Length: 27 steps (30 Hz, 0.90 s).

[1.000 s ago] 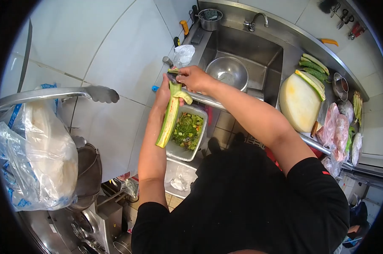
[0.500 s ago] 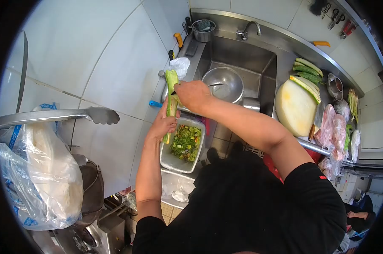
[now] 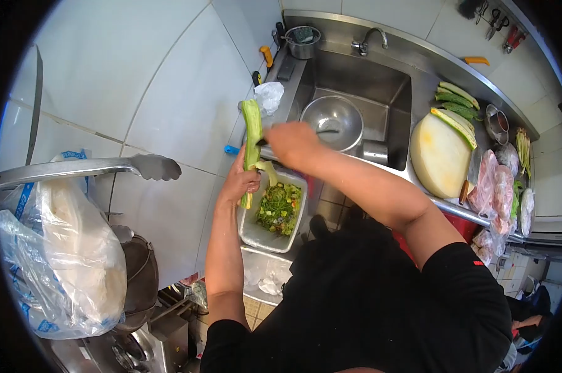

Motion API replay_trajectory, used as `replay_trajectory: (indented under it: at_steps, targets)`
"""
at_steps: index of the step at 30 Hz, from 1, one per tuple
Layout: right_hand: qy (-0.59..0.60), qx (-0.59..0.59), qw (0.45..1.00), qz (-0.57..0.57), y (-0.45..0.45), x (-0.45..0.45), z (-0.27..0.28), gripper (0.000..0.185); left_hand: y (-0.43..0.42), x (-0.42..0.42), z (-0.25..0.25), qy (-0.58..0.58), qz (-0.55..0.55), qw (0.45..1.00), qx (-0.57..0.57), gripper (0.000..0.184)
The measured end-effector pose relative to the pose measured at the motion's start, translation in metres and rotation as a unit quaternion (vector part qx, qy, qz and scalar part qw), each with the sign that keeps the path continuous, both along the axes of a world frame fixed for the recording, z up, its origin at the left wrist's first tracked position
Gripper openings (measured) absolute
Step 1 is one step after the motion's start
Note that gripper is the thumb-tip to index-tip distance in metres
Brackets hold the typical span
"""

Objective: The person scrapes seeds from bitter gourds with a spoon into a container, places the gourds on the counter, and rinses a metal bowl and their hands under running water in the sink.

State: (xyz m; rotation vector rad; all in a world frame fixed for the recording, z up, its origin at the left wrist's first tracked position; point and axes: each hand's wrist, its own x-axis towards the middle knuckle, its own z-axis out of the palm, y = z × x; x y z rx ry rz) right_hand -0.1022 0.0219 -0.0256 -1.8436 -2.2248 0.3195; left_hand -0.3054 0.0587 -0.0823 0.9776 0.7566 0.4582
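Note:
My left hand [image 3: 240, 184] is wrapped round the lower part of a long, pale-green peeled gourd [image 3: 252, 127], which stands nearly upright. A loose strip of peel [image 3: 269, 171] hangs beside it. Just right of the gourd, my right hand [image 3: 291, 146] is closed and blurred by motion. From its fingers pokes the dark end of what looks like a peeler [image 3: 261, 142]; most of that tool is hidden. Below both hands, a pale plastic bin [image 3: 250, 235] contains green and yellow scraps [image 3: 278, 208].
A steel sink [image 3: 392, 93] holds a metal bowl [image 3: 330, 115]. On the right counter lie a cutting board [image 3: 438, 155], several green gourds [image 3: 458, 102] and bagged meat [image 3: 484, 180]. Steel tongs [image 3: 94, 166] hang at left above a plastic bag [image 3: 76, 248].
My right hand has moved slightly right, off the gourd's side. The peel strip now shows hanging by the gourd. The whole view has shifted a little.

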Motion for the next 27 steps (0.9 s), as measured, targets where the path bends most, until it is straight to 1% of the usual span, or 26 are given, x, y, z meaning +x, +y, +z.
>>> replay_trajectory:
  at_steps: [1, 2, 3, 6, 8, 9, 11, 12, 13, 14, 15, 16, 18, 20, 22, 23, 24, 25, 26, 27]
  targets:
    - [0.008, 0.075, 0.996, -0.047, 0.007, 0.008, 0.004, 0.017, -0.002, 0.001, 0.007, -0.001, 0.001, 1.000, 0.002, 0.099]
    - [0.008, 0.077, 0.996, -0.045, 0.017, 0.013, 0.008, 0.017, -0.005, 0.003, 0.015, 0.011, 0.016, 1.000, 0.013, 0.099]
    - [-0.003, 0.074, 0.996, -0.048, 0.027, 0.017, 0.012, 0.018, -0.009, 0.005, 0.022, 0.024, 0.029, 0.999, 0.022, 0.099]
    - [-0.014, 0.051, 0.997, -0.058, 0.031, 0.001, 0.010, 0.018, -0.009, 0.016, 0.030, 0.025, 0.022, 0.998, 0.048, 0.099]
    - [-0.052, 0.003, 0.998, 0.018, 0.013, -0.016, 0.010, 0.017, 0.001, 0.021, 0.021, 0.032, 0.022, 0.998, 0.057, 0.100]
    - [-0.050, 0.000, 0.999, 0.016, 0.003, -0.027, 0.003, 0.017, 0.002, 0.020, 0.014, 0.042, 0.021, 0.997, 0.060, 0.100]
    - [-0.078, -0.046, 0.995, 0.046, -0.007, -0.036, -0.010, 0.015, 0.003, 0.019, 0.001, 0.039, 0.020, 0.998, 0.053, 0.099]
    - [-0.078, -0.050, 0.995, 0.045, -0.010, -0.027, -0.008, 0.015, -0.001, 0.017, -0.004, 0.040, 0.022, 0.998, 0.040, 0.097]
    - [-0.035, -0.021, 0.999, 0.024, -0.013, -0.013, 0.000, 0.014, -0.004, 0.015, -0.002, 0.043, 0.022, 0.998, 0.033, 0.097]
    - [0.005, 0.010, 1.000, 0.004, -0.009, -0.002, 0.006, 0.014, -0.004, 0.016, 0.004, 0.054, 0.034, 0.997, 0.053, 0.095]
    - [-0.016, 0.021, 0.999, -0.033, -0.001, 0.003, 0.007, 0.014, -0.005, 0.017, 0.009, 0.065, 0.045, 0.994, 0.074, 0.093]
    - [-0.014, 0.016, 0.999, -0.032, 0.002, 0.002, 0.005, 0.014, -0.007, 0.018, 0.011, 0.068, 0.045, 0.994, 0.069, 0.093]
    - [-0.010, 0.044, 0.998, -0.039, 0.007, -0.004, 0.004, 0.015, -0.005, 0.026, 0.016, 0.026, 0.025, 0.997, 0.072, 0.090]
    - [-0.013, 0.024, 0.999, -0.043, -0.007, -0.018, 0.002, 0.017, 0.000, 0.026, 0.014, 0.029, 0.023, 0.996, 0.084, 0.089]
    - [-0.019, -0.019, 1.000, 0.012, -0.019, -0.026, 0.002, 0.018, 0.001, 0.023, 0.010, 0.050, 0.019, 0.997, 0.053, 0.087]
    - [0.021, -0.050, 0.998, -0.030, -0.015, -0.017, 0.003, 0.018, 0.000, 0.021, 0.008, 0.052, 0.019, 0.997, 0.048, 0.087]
    - [0.024, -0.056, 0.998, -0.027, -0.009, -0.006, -0.003, 0.018, -0.003, 0.018, 0.012, 0.035, 0.002, 0.998, 0.059, 0.086]
    - [0.121, 0.003, 0.991, -0.060, 0.001, 0.006, -0.011, 0.018, -0.004, 0.016, 0.015, 0.015, -0.013, 0.997, 0.073, 0.085]
    - [0.217, 0.062, 0.970, -0.094, 0.008, 0.012, -0.018, 0.017, -0.004, 0.016, 0.013, 0.017, -0.009, 0.997, 0.071, 0.085]
    - [0.219, 0.062, 0.969, -0.092, 0.013, 0.011, -0.022, 0.017, -0.004, 0.017, 0.013, -0.012, -0.019, 0.999, 0.045, 0.084]
